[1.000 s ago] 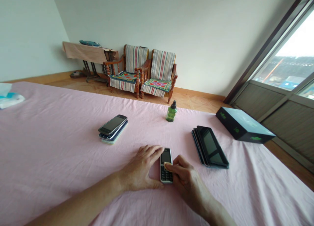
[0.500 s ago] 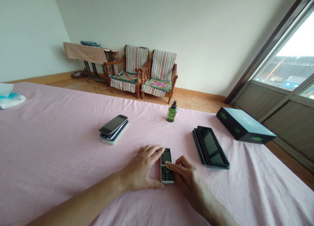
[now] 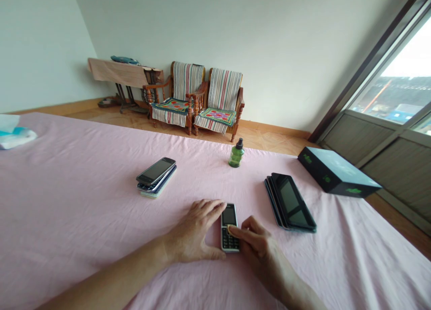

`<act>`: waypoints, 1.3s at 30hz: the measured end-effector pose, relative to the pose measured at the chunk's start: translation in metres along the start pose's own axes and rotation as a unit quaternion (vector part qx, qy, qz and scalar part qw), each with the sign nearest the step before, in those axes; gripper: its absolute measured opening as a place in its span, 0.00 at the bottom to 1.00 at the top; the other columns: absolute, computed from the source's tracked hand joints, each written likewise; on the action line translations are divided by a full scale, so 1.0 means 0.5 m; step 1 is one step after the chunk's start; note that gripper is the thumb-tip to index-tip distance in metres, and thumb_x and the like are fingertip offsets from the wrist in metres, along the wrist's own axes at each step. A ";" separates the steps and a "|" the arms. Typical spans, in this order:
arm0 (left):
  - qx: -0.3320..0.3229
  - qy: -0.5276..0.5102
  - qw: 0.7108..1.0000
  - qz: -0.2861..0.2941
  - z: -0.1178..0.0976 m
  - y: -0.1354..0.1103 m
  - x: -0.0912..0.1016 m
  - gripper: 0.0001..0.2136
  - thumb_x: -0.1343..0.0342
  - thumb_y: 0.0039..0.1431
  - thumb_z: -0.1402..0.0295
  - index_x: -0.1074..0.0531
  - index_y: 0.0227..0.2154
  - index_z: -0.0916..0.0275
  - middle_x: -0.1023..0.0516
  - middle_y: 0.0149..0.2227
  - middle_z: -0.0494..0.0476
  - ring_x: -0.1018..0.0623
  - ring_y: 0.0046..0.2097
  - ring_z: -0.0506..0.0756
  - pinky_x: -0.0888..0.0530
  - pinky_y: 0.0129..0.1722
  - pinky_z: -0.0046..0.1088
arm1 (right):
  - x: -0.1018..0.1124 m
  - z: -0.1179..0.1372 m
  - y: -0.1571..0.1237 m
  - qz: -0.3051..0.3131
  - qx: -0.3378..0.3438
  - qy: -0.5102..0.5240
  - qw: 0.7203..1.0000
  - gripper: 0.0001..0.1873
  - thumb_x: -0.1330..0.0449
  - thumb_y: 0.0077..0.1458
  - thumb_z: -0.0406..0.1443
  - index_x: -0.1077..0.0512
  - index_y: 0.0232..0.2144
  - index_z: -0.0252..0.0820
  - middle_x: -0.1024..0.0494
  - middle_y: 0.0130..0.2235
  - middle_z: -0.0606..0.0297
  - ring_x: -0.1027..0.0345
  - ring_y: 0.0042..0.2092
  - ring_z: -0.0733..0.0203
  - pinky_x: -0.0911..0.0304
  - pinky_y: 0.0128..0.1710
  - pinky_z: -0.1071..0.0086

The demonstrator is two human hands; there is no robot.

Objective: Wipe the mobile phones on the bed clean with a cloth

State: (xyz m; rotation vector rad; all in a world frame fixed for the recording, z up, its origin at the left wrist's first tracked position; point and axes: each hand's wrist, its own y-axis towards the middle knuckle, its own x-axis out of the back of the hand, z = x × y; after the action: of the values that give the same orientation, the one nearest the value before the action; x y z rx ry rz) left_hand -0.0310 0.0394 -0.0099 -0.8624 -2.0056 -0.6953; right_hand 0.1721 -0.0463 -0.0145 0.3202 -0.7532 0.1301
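A keypad mobile phone (image 3: 229, 216) with a silver edge lies face up on the pink cloth (image 3: 84, 202). My left hand (image 3: 193, 233) braces it from the left, index fingertip at its top corner and thumb by its lower corner. From the right, my right hand (image 3: 259, 245) presses its thumb on the phone just below the screen. Pinched at that thumb tip is a small yellowish piece (image 3: 229, 229), too small to make out fully. The lower keys show below it.
Stacked phones (image 3: 156, 177) lie to the left, and stacked dark tablet-like devices (image 3: 292, 202) to the right. A green spray bottle (image 3: 236, 155) stands beyond the phone. A black box (image 3: 336, 173) sits far right, a tissue pack (image 3: 16, 135) far left. Two wooden chairs (image 3: 218, 101) are behind.
The right thumb and the yellowish piece have shifted very slightly down the phone. The left hand keeps its place.
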 end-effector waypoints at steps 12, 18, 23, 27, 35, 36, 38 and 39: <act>0.003 0.003 1.000 0.003 -0.001 0.000 0.001 0.47 0.36 0.43 0.45 0.46 0.63 0.59 0.40 0.62 0.64 0.40 0.61 0.67 0.44 0.60 0.48 | -0.008 -0.010 0.004 -0.016 0.009 0.015 1.000 0.23 0.52 0.55 0.22 0.26 0.45 0.46 0.35 0.35 0.64 0.36 0.33 0.66 0.40 0.31 0.74; 0.001 -0.003 1.000 0.002 -0.001 0.000 0.001 0.47 0.36 0.42 0.45 0.47 0.63 0.58 0.40 0.62 0.63 0.40 0.61 0.67 0.44 0.60 0.49 | -0.003 -0.008 0.008 -0.012 0.011 -0.004 1.000 0.21 0.52 0.57 0.24 0.26 0.45 0.45 0.35 0.34 0.64 0.37 0.32 0.66 0.41 0.29 0.74; 0.001 -0.005 1.000 -0.003 -0.003 0.000 0.002 0.45 0.36 0.44 0.47 0.47 0.63 0.57 0.40 0.62 0.63 0.40 0.60 0.67 0.44 0.59 0.48 | 0.013 0.016 -0.006 0.058 0.030 -0.030 0.997 0.21 0.50 0.49 0.20 0.24 0.35 0.43 0.35 0.32 0.66 0.37 0.31 0.66 0.44 0.28 0.74; -0.003 -0.003 1.000 -0.003 -0.001 0.001 0.000 0.45 0.36 0.43 0.46 0.46 0.63 0.57 0.40 0.62 0.63 0.40 0.60 0.67 0.44 0.59 0.48 | 0.005 0.005 -0.004 0.032 0.015 -0.002 0.999 0.24 0.51 0.50 0.20 0.24 0.40 0.46 0.35 0.33 0.65 0.36 0.34 0.66 0.43 0.30 0.74; -0.004 -0.003 1.000 -0.004 0.002 -0.001 -0.002 0.46 0.36 0.43 0.45 0.47 0.63 0.57 0.40 0.62 0.63 0.40 0.60 0.67 0.44 0.59 0.47 | -0.003 0.005 0.008 -0.001 0.014 -0.026 1.000 0.24 0.51 0.53 0.21 0.26 0.44 0.46 0.35 0.34 0.64 0.37 0.34 0.65 0.41 0.31 0.73; -0.003 -0.004 1.000 -0.005 0.001 -0.001 -0.002 0.46 0.36 0.43 0.45 0.47 0.63 0.57 0.40 0.62 0.63 0.39 0.60 0.67 0.44 0.60 0.47 | -0.002 0.011 0.006 0.010 0.018 -0.035 0.999 0.24 0.51 0.52 0.20 0.26 0.42 0.46 0.35 0.34 0.65 0.37 0.33 0.64 0.42 0.31 0.73; -0.002 -0.004 1.000 -0.007 0.000 -0.001 -0.002 0.45 0.36 0.43 0.46 0.46 0.63 0.58 0.40 0.62 0.63 0.39 0.60 0.67 0.44 0.60 0.47 | -0.002 0.020 0.003 0.028 0.025 -0.041 0.998 0.24 0.50 0.49 0.19 0.25 0.40 0.45 0.35 0.33 0.65 0.37 0.33 0.64 0.42 0.30 0.72; -0.001 -0.004 1.000 -0.007 -0.001 -0.001 -0.002 0.45 0.36 0.43 0.47 0.46 0.62 0.58 0.39 0.62 0.63 0.39 0.60 0.67 0.44 0.60 0.47 | -0.004 0.022 0.003 0.030 0.028 -0.037 0.998 0.24 0.50 0.48 0.19 0.25 0.39 0.45 0.35 0.33 0.65 0.37 0.33 0.64 0.42 0.31 0.72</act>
State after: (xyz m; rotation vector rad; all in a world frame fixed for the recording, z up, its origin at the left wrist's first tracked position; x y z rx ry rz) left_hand -0.0306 0.0387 -0.0105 -0.8551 -2.0193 -0.7035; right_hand 0.1633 -0.0488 -0.0078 0.3565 -0.8347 0.1964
